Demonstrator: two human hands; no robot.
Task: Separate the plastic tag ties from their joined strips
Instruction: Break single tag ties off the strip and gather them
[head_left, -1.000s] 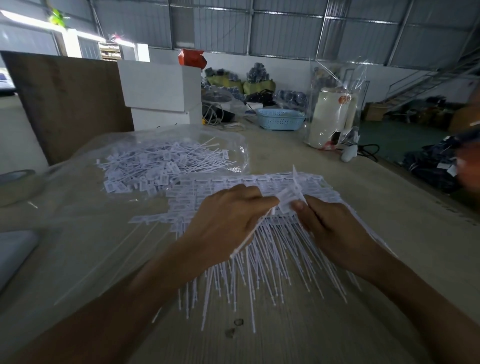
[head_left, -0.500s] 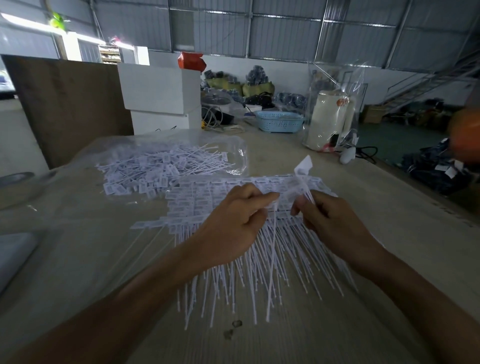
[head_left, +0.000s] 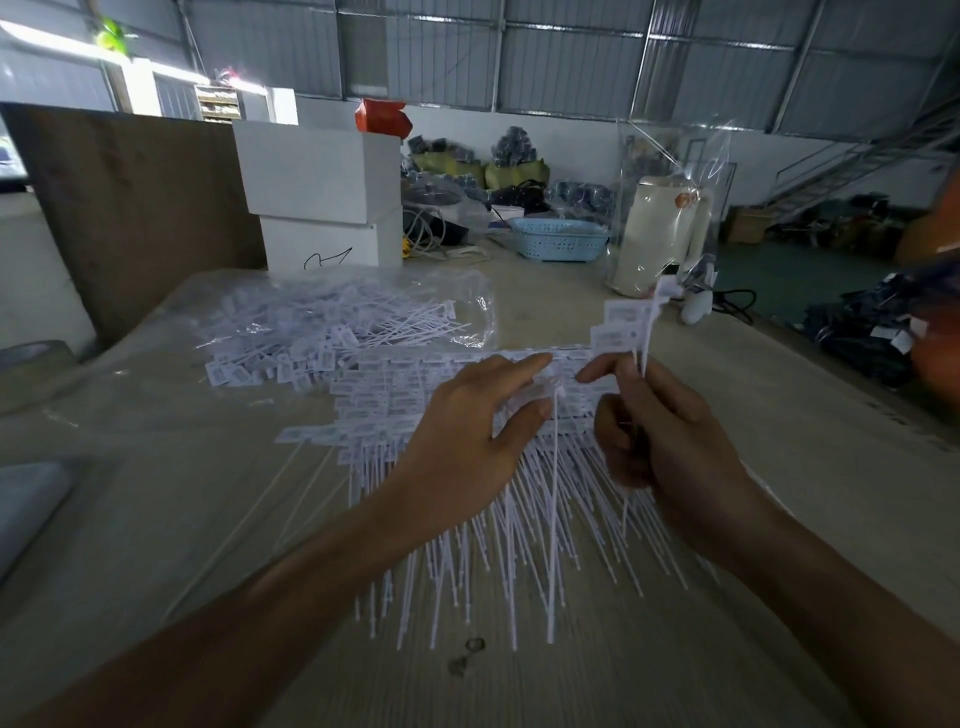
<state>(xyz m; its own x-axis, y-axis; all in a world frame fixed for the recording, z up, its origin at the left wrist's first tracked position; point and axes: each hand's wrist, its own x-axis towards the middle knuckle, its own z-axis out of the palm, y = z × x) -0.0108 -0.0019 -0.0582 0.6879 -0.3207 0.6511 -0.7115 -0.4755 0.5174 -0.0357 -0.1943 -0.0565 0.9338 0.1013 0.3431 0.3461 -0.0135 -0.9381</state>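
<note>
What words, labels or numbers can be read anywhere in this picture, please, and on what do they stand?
None can be read.
Tag ties in the right hand: printed panels, too blurred.
Joined strips and bagged loose ties: print too small.
White box: a black scribble, no legible word.
Red box: no readable text.

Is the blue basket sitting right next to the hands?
No, the blue basket sits far back on the table, well beyond both hands and the joined strips.

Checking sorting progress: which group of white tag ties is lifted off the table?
The few ties gripped in the right hand, tag ends up; the joined strips and the loose heap on clear plastic lie flat.
</note>
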